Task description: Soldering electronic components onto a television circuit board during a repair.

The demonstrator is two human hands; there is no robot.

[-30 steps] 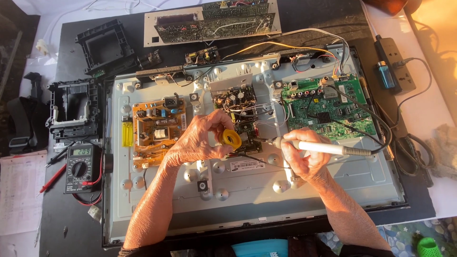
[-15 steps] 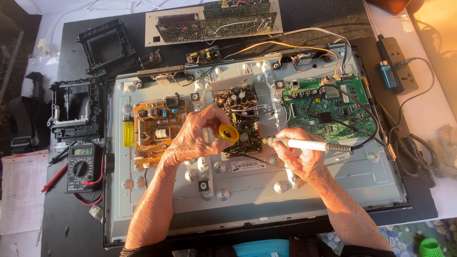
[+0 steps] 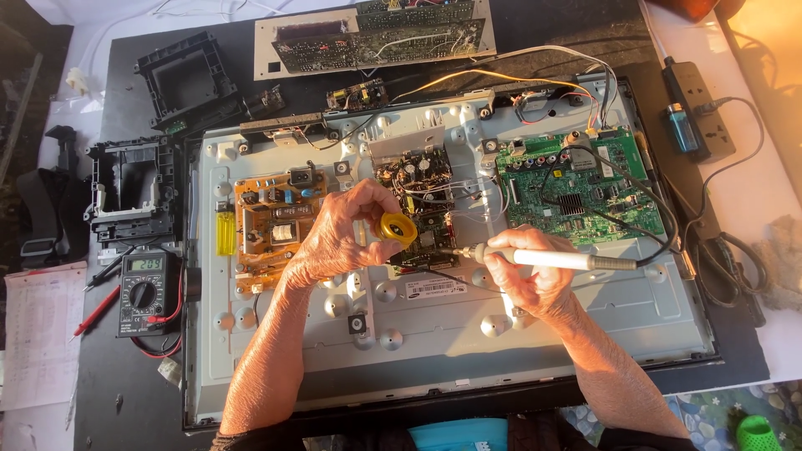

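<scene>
A small yellow round tin sat pinched between the thumb and fingertips of the left hand, whose fingers were curled closed around its rim, holding it just above the dark centre circuit board. Just beside it, the right hand was closed in a pen-like grip on a white-handled soldering iron, the metal tip pointing left toward the lower edge of that board, near the tin; whether the tip touched anything could not be told. Both hands hovered over the opened metal back of a flat television. An orange power board lay to the left, a green main board to the right. On the dark counter, a digital multimeter rested at the far left and a power strip at the far right.
</scene>
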